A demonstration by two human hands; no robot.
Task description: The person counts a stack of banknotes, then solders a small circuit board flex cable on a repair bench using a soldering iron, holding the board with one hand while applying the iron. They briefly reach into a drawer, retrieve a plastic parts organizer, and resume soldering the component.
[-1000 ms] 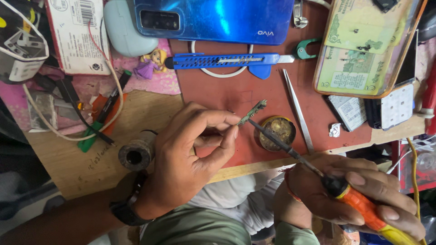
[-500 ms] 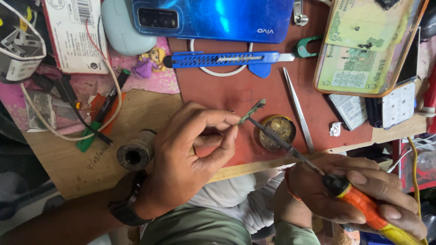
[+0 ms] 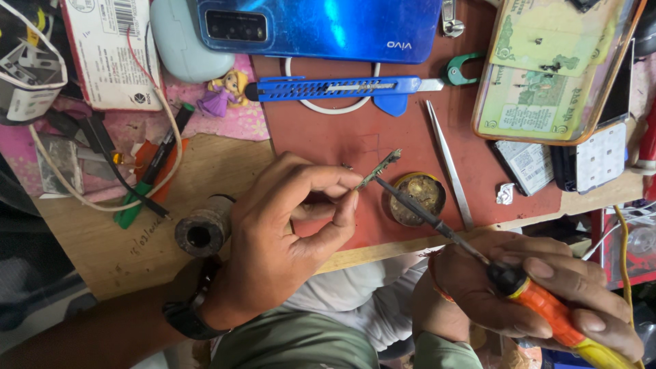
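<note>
My left hand (image 3: 287, 232) pinches a small narrow green circuit board (image 3: 380, 167) between thumb and fingertips, holding it tilted above the red mat (image 3: 355, 140). My right hand (image 3: 526, 294) grips an orange-handled soldering iron (image 3: 547, 311). Its dark tip (image 3: 383, 183) touches the board's lower side. A small round tin of brownish flux (image 3: 418, 198) sits on the mat just under the iron's shaft.
Metal tweezers (image 3: 451, 164) lie right of the tin. A blue utility knife (image 3: 335, 87), a blue phone (image 3: 321, 27) and a clear case holding banknotes (image 3: 547, 68) lie farther back. A dark hollow cylinder (image 3: 201, 232), wires and a green-tipped pen (image 3: 147, 178) crowd the wooden left side.
The iron's tip has crept up from the flux tin to the board. Both hands otherwise hold nearly still.
</note>
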